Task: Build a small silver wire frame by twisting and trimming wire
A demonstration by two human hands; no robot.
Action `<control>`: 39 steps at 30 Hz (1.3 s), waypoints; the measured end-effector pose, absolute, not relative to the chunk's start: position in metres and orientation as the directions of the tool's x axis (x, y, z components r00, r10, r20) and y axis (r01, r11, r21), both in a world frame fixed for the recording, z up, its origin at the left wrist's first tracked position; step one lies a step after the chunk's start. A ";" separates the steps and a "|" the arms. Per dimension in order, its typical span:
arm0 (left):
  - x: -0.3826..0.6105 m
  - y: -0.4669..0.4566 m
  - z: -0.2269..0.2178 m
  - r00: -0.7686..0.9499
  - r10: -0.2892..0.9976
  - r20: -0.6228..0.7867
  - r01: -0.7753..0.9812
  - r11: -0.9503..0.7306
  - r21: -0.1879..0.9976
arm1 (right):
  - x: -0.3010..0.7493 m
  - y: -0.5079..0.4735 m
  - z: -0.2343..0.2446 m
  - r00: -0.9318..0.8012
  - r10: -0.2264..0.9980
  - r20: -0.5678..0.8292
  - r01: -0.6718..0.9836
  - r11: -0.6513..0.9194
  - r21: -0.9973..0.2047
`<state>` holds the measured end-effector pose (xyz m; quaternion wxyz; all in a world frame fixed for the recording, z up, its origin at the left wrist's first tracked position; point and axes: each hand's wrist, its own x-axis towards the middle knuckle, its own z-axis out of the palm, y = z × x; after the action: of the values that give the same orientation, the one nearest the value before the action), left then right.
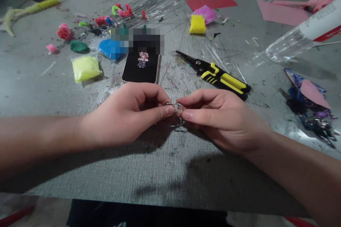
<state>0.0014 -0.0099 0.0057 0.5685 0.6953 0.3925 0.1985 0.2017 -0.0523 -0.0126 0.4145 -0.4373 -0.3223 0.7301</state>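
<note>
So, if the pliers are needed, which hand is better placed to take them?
Probably the right hand: the pliers lie just beyond it, handles nearest, while the left hand is farther away. Both hold bent wire, though.

Grey table [170, 181] under dim light, pale floor [50, 211]

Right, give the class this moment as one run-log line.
left hand: pinching bent wire | right hand: pinching same wire | pliers: on table, beyond right hand | phone: beyond left hand
</note>
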 end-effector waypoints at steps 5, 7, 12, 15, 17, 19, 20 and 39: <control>0.001 -0.010 0.004 0.611 0.771 -0.180 0.304 -0.019 0.952 | 0.202 -0.053 -0.016 -0.265 0.897 -0.353 -0.273 -0.421 -0.865; 0.001 -0.010 0.005 0.606 0.773 -0.185 0.303 -0.010 0.953 | 0.201 -0.054 -0.017 -0.235 0.901 -0.364 -0.223 -0.414 -0.882; 0.002 -0.010 0.007 0.605 0.777 -0.172 0.304 -0.025 0.952 | 0.201 -0.056 -0.018 -0.213 0.925 -0.316 -0.160 -0.352 -0.922; 0.001 -0.010 0.007 0.600 0.782 -0.170 0.318 -0.038 0.947 | 0.199 -0.057 -0.016 -0.219 0.932 -0.290 -0.133 -0.323 -0.937; 0.001 -0.011 0.007 0.593 0.781 -0.196 0.323 -0.008 0.946 | 0.198 -0.058 -0.015 -0.219 0.933 -0.285 -0.128 -0.317 -0.940; 0.000 -0.011 0.008 0.586 0.779 -0.221 0.321 0.026 0.947 | 0.197 -0.058 -0.013 -0.220 0.938 -0.266 -0.125 -0.298 -0.946; 0.000 -0.011 0.007 0.584 0.779 -0.230 0.319 0.041 0.947 | 0.197 -0.058 -0.013 -0.221 0.941 -0.254 -0.117 -0.284 -0.952; 0.003 -0.011 0.006 0.540 0.816 -0.207 0.267 0.067 0.961 | 0.198 -0.063 -0.023 -0.148 0.795 0.589 0.680 0.514 -0.523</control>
<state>0.0034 -0.0106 0.0057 0.5969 0.6431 0.4210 0.2301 0.1977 -0.0628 -0.0227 0.4328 -0.4886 -0.7547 0.0660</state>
